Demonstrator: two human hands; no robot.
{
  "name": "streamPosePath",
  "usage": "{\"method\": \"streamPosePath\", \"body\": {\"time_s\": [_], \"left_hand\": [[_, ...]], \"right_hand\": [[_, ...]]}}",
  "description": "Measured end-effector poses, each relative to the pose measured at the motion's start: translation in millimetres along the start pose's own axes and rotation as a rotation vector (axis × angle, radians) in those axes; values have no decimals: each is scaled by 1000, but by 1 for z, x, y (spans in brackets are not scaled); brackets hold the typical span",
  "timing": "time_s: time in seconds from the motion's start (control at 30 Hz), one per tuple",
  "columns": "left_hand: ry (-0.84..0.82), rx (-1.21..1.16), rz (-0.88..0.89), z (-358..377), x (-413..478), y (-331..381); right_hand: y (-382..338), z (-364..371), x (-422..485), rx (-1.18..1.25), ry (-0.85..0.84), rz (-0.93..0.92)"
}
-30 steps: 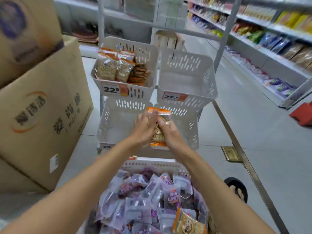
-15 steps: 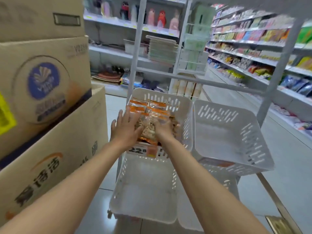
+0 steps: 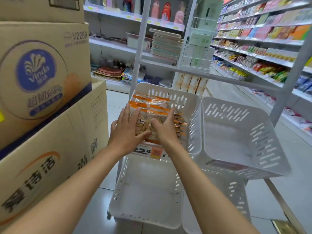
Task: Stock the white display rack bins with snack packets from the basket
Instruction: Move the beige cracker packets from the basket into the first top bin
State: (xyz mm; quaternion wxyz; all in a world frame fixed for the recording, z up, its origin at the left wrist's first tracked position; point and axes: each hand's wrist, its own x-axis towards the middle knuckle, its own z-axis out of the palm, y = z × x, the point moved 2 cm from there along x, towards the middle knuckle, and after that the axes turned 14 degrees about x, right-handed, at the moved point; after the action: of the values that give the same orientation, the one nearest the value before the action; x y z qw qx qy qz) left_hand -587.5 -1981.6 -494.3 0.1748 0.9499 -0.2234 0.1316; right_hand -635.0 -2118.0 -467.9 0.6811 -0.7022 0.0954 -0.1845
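The snack packets (image 3: 152, 107), clear with orange bands, lie piled in the upper left bin (image 3: 190, 102) of the white rack (image 3: 141, 48). This is the bin with the price tag (image 3: 145, 151) on its front lip. The person reaches both bare arms over that lip.

The left hand (image 3: 125, 132) lies flat on the left side of the pile in this bin. Its fingers are straight and point toward the bin's back wall, and its thumb stretches across a packet of biscuits. The right hand (image 3: 164, 130) lies just beside it, nearer the bin's middle, with its fingers also straight and spread. Neither hand is curled round anything; both simply press on the pile. More packets stand on edge toward the bin's right wall.

Right beside this bin, on its right, hangs a second bin (image 3: 263, 132), tilted forward. Directly below the tagged bin sits a lower bin (image 3: 120, 183). Stacked cardboard boxes (image 3: 42, 73) stand to the bin's left. Store shelves (image 3: 253, 53) full of goods run behind it and to its right.
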Motion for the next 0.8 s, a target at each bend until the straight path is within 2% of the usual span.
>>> {"method": "streamPosePath", "body": {"time_s": [0.07,0.2,0.37,0.47,0.63,0.7,0.8], "left_hand": [[4,-3,3,0,0,0],[9,-22,-1,4,-1,-2],[14,0,23,9,-2,-6],[5,11,43,9,-2,-7],[-10,-14,23,0,-4,-4],[-26,10,26,-6,-7,-3],[-103,53,26,-11,-11,-4]], "right_hand": [[-1,-10,-2,-55,-79,71],[-2,-31,-4,-239,-89,66],[4,-35,-6,-205,-157,1],[-1,-34,-3,-233,-178,30],[-9,-28,-5,-461,-219,-101],[-14,-27,-1,-568,-183,-152],[-23,-25,5,-671,-237,-166]]}}
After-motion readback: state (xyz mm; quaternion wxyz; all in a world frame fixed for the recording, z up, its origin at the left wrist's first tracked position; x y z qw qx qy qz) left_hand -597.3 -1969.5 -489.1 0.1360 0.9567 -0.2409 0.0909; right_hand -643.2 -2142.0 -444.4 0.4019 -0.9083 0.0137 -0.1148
